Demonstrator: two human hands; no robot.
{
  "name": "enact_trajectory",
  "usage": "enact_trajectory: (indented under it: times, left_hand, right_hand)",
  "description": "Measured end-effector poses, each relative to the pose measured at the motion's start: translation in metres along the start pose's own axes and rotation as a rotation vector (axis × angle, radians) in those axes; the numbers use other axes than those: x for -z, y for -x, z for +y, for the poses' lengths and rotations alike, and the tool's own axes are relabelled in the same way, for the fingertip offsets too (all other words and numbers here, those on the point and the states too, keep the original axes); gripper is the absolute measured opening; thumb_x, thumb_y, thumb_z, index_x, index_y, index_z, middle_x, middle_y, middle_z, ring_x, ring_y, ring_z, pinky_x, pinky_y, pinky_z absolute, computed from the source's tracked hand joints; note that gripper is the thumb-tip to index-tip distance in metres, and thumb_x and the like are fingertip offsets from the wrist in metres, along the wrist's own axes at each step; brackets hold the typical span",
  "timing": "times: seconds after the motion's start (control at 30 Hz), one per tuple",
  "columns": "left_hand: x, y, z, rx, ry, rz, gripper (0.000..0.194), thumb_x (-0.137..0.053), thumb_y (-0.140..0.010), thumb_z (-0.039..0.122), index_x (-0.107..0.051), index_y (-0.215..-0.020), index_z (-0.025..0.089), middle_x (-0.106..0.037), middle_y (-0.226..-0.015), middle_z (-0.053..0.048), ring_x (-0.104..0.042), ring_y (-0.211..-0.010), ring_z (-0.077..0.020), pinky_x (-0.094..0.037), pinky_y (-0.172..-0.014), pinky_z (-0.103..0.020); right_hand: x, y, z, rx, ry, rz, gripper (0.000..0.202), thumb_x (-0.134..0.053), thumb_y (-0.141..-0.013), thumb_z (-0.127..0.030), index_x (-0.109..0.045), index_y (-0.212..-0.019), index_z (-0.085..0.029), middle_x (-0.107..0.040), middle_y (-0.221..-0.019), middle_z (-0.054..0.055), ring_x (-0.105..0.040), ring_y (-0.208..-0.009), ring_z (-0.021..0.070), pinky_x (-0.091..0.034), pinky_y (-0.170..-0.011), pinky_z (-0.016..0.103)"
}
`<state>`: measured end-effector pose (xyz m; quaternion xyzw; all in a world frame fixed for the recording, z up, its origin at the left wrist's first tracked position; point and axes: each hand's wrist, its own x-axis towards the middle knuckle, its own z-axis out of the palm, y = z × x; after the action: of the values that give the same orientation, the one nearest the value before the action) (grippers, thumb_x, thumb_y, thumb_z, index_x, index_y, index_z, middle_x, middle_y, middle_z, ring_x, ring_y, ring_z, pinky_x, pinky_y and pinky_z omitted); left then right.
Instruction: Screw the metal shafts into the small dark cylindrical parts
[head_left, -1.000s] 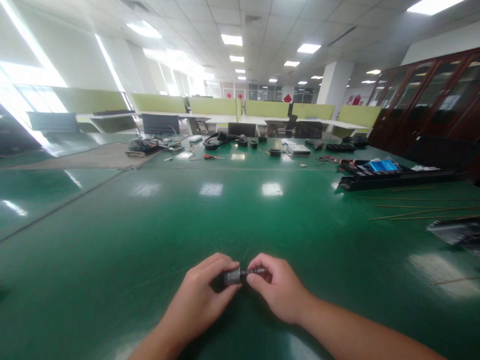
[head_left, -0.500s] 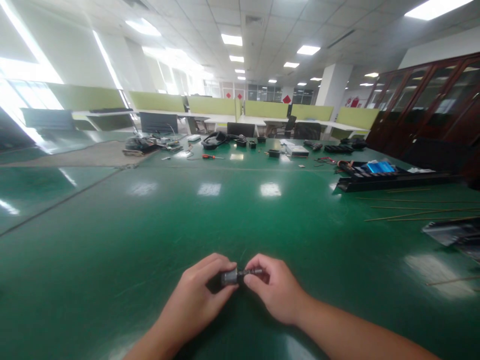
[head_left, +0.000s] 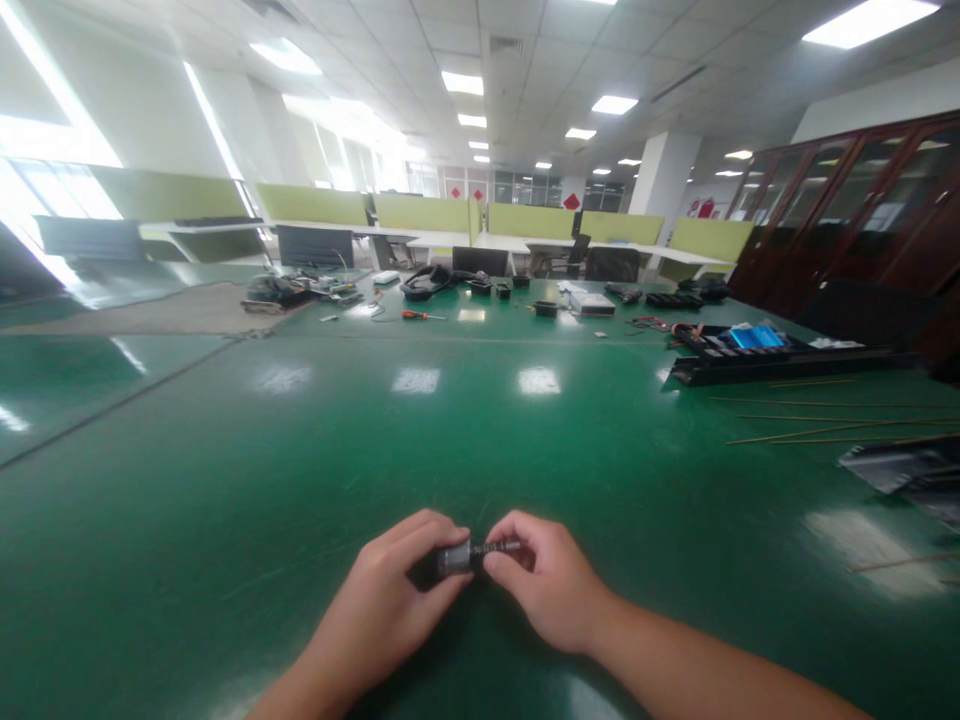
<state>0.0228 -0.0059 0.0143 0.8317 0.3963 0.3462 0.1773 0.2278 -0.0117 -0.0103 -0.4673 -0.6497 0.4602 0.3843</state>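
Observation:
My left hand [head_left: 397,580] grips a short dark cylinder [head_left: 454,558] between thumb and fingers, just above the near part of the green table [head_left: 360,430]. A thin ridged shaft [head_left: 499,547] sticks out of the cylinder's right end. The fingertips of my right hand [head_left: 551,580] are closed around this shaft. Both hands are close together, with the cylinder and shaft lying level between them. Fine detail of the part is blurred.
Across the far side lie an orange screwdriver [head_left: 420,315], small black boxes [head_left: 546,309], a white box [head_left: 592,302] and a black headset-like item [head_left: 427,283]. On the right are a long black tray [head_left: 697,371], thin rods [head_left: 825,418] and clear plastic pieces [head_left: 892,465].
The view has shifted very slightly. Both hands keep the same grip, and the cylinder and shaft look much the same.

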Motion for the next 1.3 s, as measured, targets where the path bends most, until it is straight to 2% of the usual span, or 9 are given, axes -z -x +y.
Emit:
enact_trajectory:
  times: [0.37,0.87,1.3]
  left_hand:
    - [0.0015,-0.0011,0.0022,0.009,0.018,-0.011,0.012,-0.062,-0.087,0.017,-0.068,-0.097,0.021,-0.069,-0.092,-0.003,-0.067,-0.084,-0.0165,-0.054,-0.077,-0.024]
    - [0.003,-0.0004,0.0023,0.012,0.02,0.004,0.011,-0.065,-0.086,0.017,-0.068,-0.096,0.021,-0.069,-0.091,-0.001,-0.066,-0.083,-0.0144,-0.052,-0.077,-0.022]
    - [0.0047,-0.001,-0.0001,0.016,0.016,-0.002,0.011,-0.064,-0.087,0.018,-0.068,-0.097,0.021,-0.069,-0.092,-0.002,-0.066,-0.084,-0.0154,-0.052,-0.077,-0.023]
  right_hand:
    - [-0.0009,0.0006,0.0008,0.0,0.008,-0.005,0.005,-0.065,-0.082,-0.02,-0.063,-0.086,-0.019,-0.06,-0.07,-0.003,-0.052,-0.061,0.012,-0.039,-0.057,0.022]
    - [0.0008,-0.0008,0.0002,0.008,-0.005,0.006,0.006,-0.062,-0.087,-0.023,-0.064,-0.088,-0.018,-0.06,-0.072,-0.002,-0.052,-0.063,0.0121,-0.038,-0.058,0.022]
    - [0.0003,0.0004,-0.0011,-0.023,-0.027,0.005,0.008,-0.066,-0.083,-0.023,-0.063,-0.087,-0.017,-0.061,-0.071,-0.002,-0.053,-0.062,0.0123,-0.039,-0.057,0.022]
